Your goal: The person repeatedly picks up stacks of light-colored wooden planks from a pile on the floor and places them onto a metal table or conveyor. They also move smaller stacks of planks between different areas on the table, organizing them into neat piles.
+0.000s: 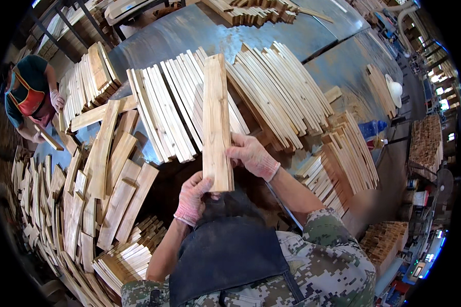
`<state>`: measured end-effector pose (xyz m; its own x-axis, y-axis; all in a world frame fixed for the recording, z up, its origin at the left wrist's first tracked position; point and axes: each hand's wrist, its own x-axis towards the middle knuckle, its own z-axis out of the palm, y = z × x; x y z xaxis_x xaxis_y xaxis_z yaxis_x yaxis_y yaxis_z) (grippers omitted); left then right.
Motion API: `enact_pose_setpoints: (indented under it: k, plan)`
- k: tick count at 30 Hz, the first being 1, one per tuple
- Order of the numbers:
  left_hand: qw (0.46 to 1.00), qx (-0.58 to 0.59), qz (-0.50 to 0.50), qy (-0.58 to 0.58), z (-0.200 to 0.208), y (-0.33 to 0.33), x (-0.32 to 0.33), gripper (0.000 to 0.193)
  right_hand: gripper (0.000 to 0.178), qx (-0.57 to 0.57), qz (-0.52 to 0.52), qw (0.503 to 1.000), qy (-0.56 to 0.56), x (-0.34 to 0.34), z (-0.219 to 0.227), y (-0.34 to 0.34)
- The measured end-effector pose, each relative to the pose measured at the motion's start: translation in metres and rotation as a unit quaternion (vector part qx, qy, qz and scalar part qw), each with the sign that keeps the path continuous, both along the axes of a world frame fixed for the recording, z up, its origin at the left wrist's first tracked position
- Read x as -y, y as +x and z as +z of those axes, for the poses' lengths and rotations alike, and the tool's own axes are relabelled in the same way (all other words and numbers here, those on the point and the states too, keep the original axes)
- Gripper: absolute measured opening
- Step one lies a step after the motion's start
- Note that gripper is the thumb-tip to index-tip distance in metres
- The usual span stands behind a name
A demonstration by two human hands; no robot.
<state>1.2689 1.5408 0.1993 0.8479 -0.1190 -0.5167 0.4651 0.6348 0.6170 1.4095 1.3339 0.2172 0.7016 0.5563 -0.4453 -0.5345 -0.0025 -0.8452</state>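
A flat, pale wooden board (pixel 216 112) stands lengthwise in front of me, its broad face showing. My left hand (pixel 192 198), in a pinkish knit glove, grips the lower left corner, thumb on the face. Higher up on the right edge, my right hand (pixel 252 156), gloved the same way, is closed on the board with its thumb on the face. The fingers behind the wood are hidden. Beyond the board lie rows of narrow wooden strips (pixel 171 107) on the left and more strips (pixel 279 92) on the right, partly covered by it.
A large heap of loose boards (pixel 112 179) lies to my left. Another person (pixel 30 94) handles wood at the far left. More stacked strips (pixel 351 153), a blue bottle (pixel 372 128) and a white hard hat (pixel 393 91) are on the right. The metal table (pixel 174 38) extends behind.
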Motion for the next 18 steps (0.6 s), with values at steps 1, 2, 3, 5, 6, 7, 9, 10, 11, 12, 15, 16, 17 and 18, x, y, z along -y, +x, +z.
enact_pose_setpoints:
  k: [1,2,3,5,6,7,9,10,11,12,15,16,17,18]
  plan:
    - [1.000,-0.005,0.003,-0.008,0.003,0.002,-0.001,0.040,0.048,0.004,-0.023,0.998,0.058,0.000,0.002,-0.002]
    - [1.000,0.003,0.007,-0.027,0.007,0.005,0.000,0.041,0.048,-0.005,-0.023,0.997,0.072,0.000,0.005,-0.001]
    - [1.000,-0.004,0.002,-0.017,0.010,0.007,0.000,0.041,0.048,-0.013,-0.031,0.996,0.080,0.001,0.008,-0.003]
    - [1.000,0.007,-0.004,-0.020,0.017,0.011,0.002,0.041,0.048,-0.015,-0.034,0.995,0.096,0.004,0.014,-0.004]
    - [1.000,0.013,-0.008,-0.025,0.020,0.012,0.003,0.041,0.048,-0.008,-0.043,0.995,0.087,0.006,0.016,-0.006]
    - [0.999,0.017,-0.010,-0.031,0.022,0.014,0.004,0.041,0.047,-0.006,-0.040,0.996,0.084,0.008,0.017,-0.004]
    - [0.999,0.019,-0.010,-0.035,0.024,0.014,0.007,0.041,0.047,0.002,-0.040,0.996,0.078,0.012,0.015,-0.003]
    - [0.999,0.016,-0.008,-0.034,0.023,0.014,0.008,0.040,0.047,0.007,-0.042,0.996,0.074,0.013,0.012,-0.003]
    - [0.999,0.016,-0.007,-0.041,0.022,0.013,0.008,0.040,0.046,0.013,-0.037,0.996,0.083,0.014,0.008,-0.002]
    - [0.999,0.018,-0.012,-0.031,0.021,0.013,0.009,0.039,0.047,0.019,-0.039,0.996,0.075,0.015,0.003,-0.002]
    - [1.000,0.011,-0.029,-0.002,0.017,0.009,0.011,0.037,0.048,0.024,-0.024,0.995,0.093,0.022,-0.006,-0.006]
    - [0.999,0.006,-0.036,0.014,0.016,0.007,0.013,0.036,0.049,0.020,-0.023,0.994,0.102,0.025,-0.006,-0.008]
    - [0.998,0.017,-0.049,0.044,0.014,0.005,0.016,0.034,0.049,0.016,-0.021,0.994,0.110,0.029,-0.005,-0.010]
    - [0.993,0.006,-0.067,0.099,0.013,0.002,0.020,0.034,0.050,0.005,-0.032,0.993,0.112,0.033,-0.003,-0.011]
